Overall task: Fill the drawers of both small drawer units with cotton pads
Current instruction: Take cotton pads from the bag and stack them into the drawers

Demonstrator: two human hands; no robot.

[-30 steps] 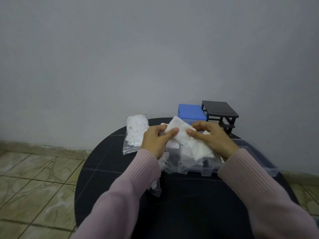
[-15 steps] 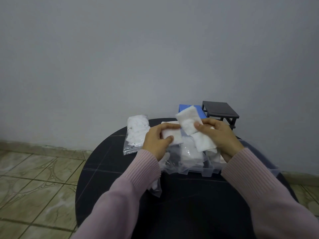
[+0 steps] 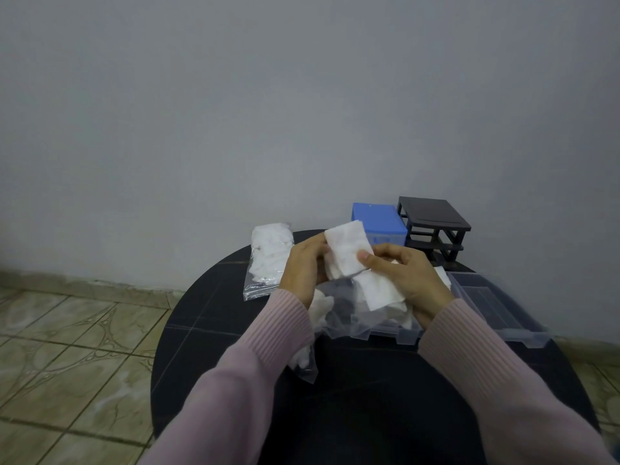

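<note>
Both hands pinch white cotton pads above a round black table: left hand at one edge, right hand w/ thumb on top; blue drawer unit & black drawer unit stand behind, bagged pads at left

White cotton pads, blue drawer unit

No readable text, labels or numbers anywhere.
</note>
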